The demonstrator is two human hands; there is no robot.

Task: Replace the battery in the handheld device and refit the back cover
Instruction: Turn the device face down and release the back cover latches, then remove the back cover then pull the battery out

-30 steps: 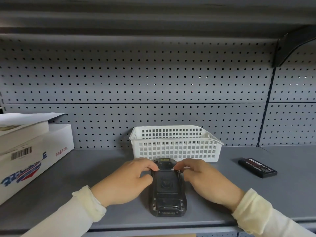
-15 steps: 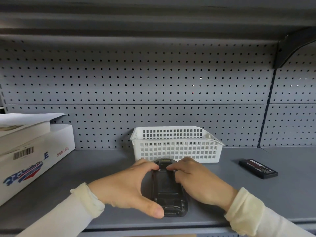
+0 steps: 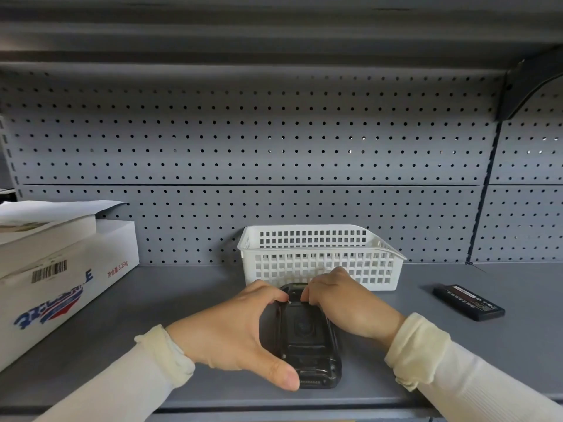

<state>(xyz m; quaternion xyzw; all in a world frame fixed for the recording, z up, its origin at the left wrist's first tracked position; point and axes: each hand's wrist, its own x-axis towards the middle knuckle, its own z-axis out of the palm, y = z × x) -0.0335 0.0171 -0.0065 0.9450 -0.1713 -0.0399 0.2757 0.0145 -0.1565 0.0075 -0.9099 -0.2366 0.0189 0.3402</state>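
Observation:
A black handheld device (image 3: pixel 306 339) lies back side up on the grey shelf (image 3: pixel 189 303), near its front edge. My left hand (image 3: pixel 231 333) clasps the device's left side, thumb stretched along the lower left edge and fingertips at the top. My right hand (image 3: pixel 344 306) rests on the upper right of the device, its fingertips pressing at the top edge of the back cover. A loose black battery (image 3: pixel 468 302) with a red-and-white label lies flat on the shelf to the right, apart from both hands.
A white slotted plastic basket (image 3: pixel 320 257) stands right behind the device against the pegboard back wall. White cardboard boxes (image 3: pixel 58 278) with a barcode and blue lettering are stacked at the left. An upper shelf hangs overhead.
My left thumb has swung down along the device's lower left edge. My right hand has shifted left over the top of the device. The battery has not moved.

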